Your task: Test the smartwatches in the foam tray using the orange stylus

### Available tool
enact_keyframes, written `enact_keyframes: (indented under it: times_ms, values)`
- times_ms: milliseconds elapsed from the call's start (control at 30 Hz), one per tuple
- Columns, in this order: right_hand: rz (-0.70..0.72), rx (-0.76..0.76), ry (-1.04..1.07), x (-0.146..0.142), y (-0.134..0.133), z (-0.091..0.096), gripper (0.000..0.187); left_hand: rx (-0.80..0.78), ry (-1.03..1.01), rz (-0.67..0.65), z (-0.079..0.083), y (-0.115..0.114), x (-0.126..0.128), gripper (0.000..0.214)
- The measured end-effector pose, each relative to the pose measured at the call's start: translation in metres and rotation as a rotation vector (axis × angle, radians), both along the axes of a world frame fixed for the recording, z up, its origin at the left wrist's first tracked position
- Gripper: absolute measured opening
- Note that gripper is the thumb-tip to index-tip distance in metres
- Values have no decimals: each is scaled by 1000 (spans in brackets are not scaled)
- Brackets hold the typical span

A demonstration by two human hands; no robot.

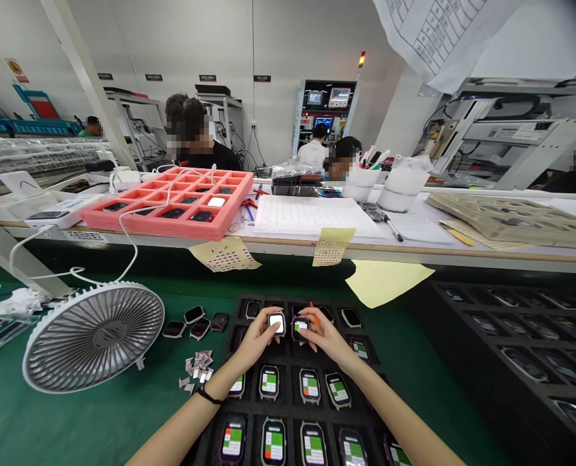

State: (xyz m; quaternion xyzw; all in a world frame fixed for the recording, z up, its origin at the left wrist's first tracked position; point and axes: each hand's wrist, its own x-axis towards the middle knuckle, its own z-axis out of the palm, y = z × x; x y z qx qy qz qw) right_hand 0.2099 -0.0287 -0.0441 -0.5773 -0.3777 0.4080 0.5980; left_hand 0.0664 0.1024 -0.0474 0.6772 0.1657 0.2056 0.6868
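My left hand (255, 340) pinches a smartwatch body (277, 323) with a lit white screen by its edges. My right hand (321, 336) grips a second smartwatch body (300, 327) close beside it, and the two watches do not appear to touch. A thin orange stick (313, 313) rises near my right fingers; I cannot tell whether that hand holds it. Both hands are over a black foam tray (288, 409) holding rows of smartwatches, such as one with a green and red screen (269, 382). A black band (209, 396) circles my left wrist.
A white desk fan (92, 338) lies left of the tray, near loose watches (193, 315) and paper scraps (198, 369) on a green mat (50, 421). A second black tray (521, 349) sits right. Beyond, a pink foam tray (166, 204) stands on a bench, with co-workers (195, 133) behind.
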Motion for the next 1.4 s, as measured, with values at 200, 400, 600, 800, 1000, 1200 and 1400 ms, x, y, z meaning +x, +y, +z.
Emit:
enact_keyframes:
  times_ms: [200, 400, 600, 800, 1000, 1200, 1400]
  values:
    - [14, 13, -11, -1, -1, -1, 47, 17, -15, -15, -1, -1, 1, 43]
    - [6, -12, -19, 0, -1, 2, 38, 49, 5, -19, 4, -2, -1, 37]
    - [-40, -31, -51, 3, -1, -1, 35, 66, 81, -43, 10, -4, -4, 39]
    - [-50, -28, -62, 3, 0, -4, 36, 122, 70, -10, 9, -2, -4, 38]
    - [-34, -33, -51, 1, 1, -3, 38, 129, 67, -4, 3, -1, -3, 36]
    - [-26, -26, -44, 1, 1, -5, 40, 114, 56, -22, 4, 0, -3, 36]
    - [-20, -24, -67, 2, 1, -8, 37, 119, 77, -28, 8, -3, -3, 39]
